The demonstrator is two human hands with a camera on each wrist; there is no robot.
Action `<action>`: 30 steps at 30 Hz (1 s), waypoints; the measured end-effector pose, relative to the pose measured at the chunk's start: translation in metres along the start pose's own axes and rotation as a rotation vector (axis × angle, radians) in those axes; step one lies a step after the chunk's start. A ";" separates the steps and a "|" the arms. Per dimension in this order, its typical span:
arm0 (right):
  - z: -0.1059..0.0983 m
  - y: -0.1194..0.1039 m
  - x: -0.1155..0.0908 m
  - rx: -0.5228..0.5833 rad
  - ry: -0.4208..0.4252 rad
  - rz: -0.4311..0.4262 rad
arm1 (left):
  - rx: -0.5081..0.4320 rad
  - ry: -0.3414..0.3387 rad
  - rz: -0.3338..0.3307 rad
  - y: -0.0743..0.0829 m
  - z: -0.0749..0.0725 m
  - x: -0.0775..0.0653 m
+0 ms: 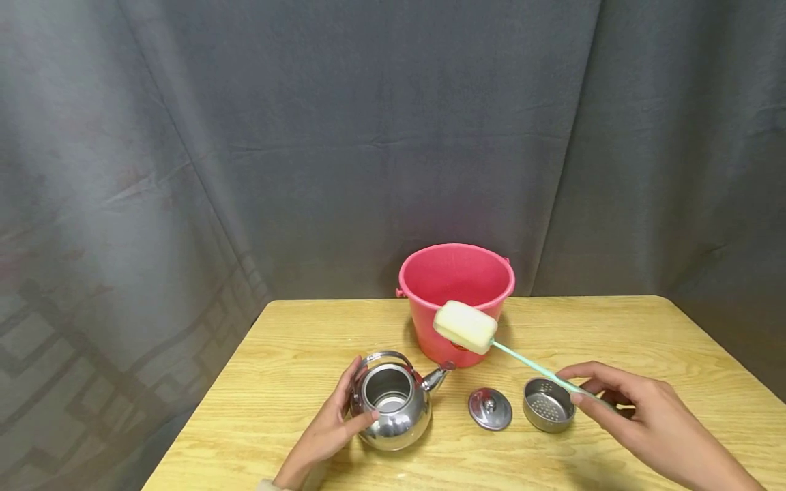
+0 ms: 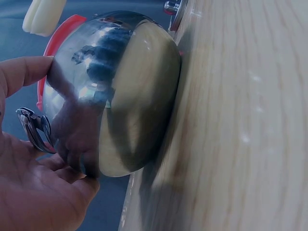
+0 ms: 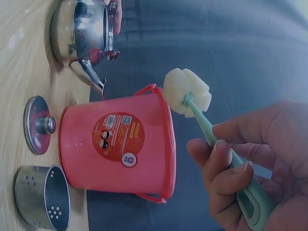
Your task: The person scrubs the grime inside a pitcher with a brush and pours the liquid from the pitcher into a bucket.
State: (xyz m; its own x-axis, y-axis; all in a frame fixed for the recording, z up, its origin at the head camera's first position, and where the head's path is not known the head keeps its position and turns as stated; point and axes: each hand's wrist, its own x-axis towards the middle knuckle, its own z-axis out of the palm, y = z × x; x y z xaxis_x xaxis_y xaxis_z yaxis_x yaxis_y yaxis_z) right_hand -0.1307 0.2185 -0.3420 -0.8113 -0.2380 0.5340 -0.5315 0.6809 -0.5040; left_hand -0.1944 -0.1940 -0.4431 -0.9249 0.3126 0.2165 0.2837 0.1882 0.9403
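Observation:
A shiny steel teapot [image 1: 396, 426] without its lid stands on the table, its spout pointing right. My left hand [image 1: 336, 416] grips its left side, thumb at the front near the rim and fingers behind; the left wrist view shows the fingers against the round body [image 2: 120, 91]. In my right hand [image 1: 638, 409] is a sponge bottle brush, held by its light green handle [image 3: 257, 202]. Its pale yellow sponge head [image 1: 465, 326] is up in the air, in front of the bucket in the head view. Part of the handle is hidden by the fingers.
Behind the teapot stands a pink bucket [image 1: 424, 327]. The round steel lid [image 1: 490, 409] lies on the table [image 1: 295, 348] right of the teapot, with a perforated steel strainer [image 1: 548, 406] beside it. A grey curtain [image 1: 368, 170] hangs behind the table.

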 end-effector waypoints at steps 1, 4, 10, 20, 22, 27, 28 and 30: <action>0.001 -0.001 0.001 0.002 -0.003 -0.006 | 0.003 0.002 0.000 0.000 0.000 0.000; 0.003 -0.004 0.003 0.011 -0.027 0.001 | 0.007 0.004 0.000 0.000 0.000 0.000; 0.006 -0.007 0.006 0.048 -0.054 -0.012 | 0.001 0.004 -0.010 0.001 0.001 0.001; 0.015 -0.014 0.013 0.069 -0.035 -0.088 | 0.018 0.003 -0.009 0.002 0.001 0.003; 0.017 -0.016 0.014 0.078 -0.050 -0.097 | 0.020 0.003 -0.011 0.002 0.001 0.003; 0.021 -0.020 0.020 0.097 -0.094 -0.122 | 0.013 0.001 -0.018 0.002 0.002 0.002; 0.022 -0.020 0.021 0.098 -0.103 -0.123 | 0.012 0.000 -0.018 0.002 0.002 0.003; 0.023 -0.022 0.023 0.093 -0.114 -0.130 | 0.010 -0.001 -0.015 0.002 0.002 0.003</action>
State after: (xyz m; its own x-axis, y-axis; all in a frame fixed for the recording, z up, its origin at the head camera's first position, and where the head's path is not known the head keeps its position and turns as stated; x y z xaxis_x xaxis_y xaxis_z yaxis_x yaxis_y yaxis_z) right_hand -0.1432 0.1823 -0.3350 -0.7537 -0.4006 0.5210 -0.6497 0.5737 -0.4987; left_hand -0.1956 -0.1910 -0.4408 -0.9288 0.3107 0.2020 0.2723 0.2024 0.9407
